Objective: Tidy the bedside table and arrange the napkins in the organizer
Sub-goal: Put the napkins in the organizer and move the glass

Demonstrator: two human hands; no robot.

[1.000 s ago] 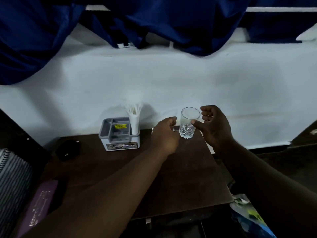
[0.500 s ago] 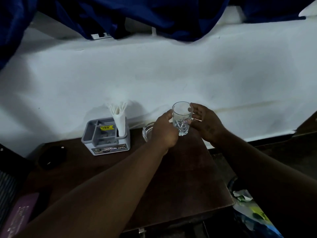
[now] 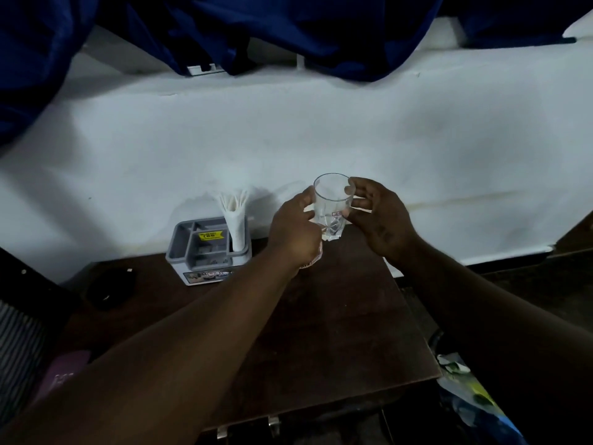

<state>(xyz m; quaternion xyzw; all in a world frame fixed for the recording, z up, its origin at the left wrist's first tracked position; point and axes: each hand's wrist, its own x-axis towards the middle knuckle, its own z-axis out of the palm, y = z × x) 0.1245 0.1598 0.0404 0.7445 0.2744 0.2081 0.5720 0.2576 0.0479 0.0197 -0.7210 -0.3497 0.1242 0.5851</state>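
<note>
- Both hands grip one clear glass. The left hand curls round its left side and the right hand wraps its right, probably to steady it while clearing the desk.
- The grey organizer stands just left of them by the desk's back edge, with white napkins fanned upright in its right compartment.
- The dark wooden desk meets a white wall, and a blue curtain hangs above.
</note>
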